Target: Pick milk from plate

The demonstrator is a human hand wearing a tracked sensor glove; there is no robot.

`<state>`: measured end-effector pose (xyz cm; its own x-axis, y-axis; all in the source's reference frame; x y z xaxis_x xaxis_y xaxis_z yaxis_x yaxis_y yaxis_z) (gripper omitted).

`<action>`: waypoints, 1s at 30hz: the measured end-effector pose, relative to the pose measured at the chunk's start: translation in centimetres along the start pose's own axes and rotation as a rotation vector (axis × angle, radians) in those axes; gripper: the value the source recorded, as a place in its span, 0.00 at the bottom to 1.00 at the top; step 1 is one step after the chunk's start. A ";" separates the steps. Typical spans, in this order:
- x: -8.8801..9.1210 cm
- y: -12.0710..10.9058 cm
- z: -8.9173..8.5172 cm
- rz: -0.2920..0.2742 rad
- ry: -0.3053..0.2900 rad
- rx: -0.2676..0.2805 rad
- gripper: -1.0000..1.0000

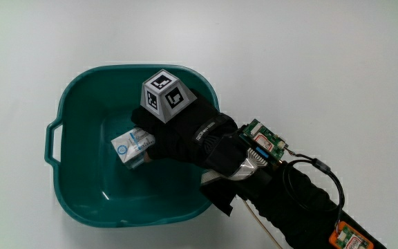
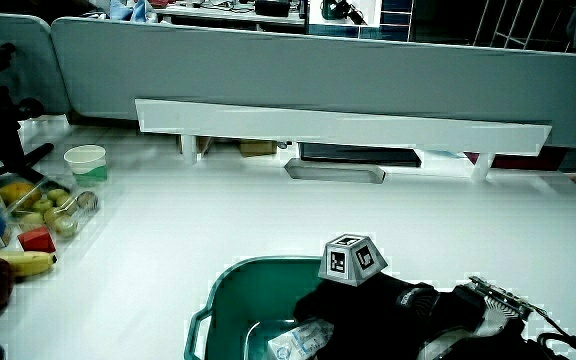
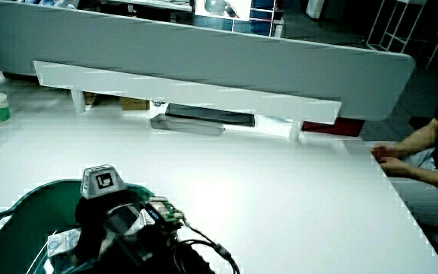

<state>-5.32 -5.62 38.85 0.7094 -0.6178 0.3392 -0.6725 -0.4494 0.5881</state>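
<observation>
1. White tabletop (image 1: pixel 337 62) surrounded a teal plastic basin (image 1: pixel 81 90), handle at nine o'clock.
2. We saw the hand (image 1: pixel 185 131) inside it, fingers closed on the milk carton (image 1: pixel 131 145) on the basin floor.
3. We judged a firm grip and a straight lift over the rim best.

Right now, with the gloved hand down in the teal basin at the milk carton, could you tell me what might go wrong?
The black gloved hand grips the small white-and-blue milk carton only at one end, so it could slip or get crushed. The teal plastic basin has tall walls; the carton or forearm might catch the rim on lifting and drag the basin.
</observation>
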 end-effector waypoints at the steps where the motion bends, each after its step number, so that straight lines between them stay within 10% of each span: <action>1: 0.1 0.0 -0.1 0.004 0.001 0.002 0.95; 30: 0.0 -4.4 3.5 0.022 -0.042 0.122 1.00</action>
<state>-3.09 -5.95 33.70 0.6868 -0.6536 0.3180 -0.7099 -0.5092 0.4866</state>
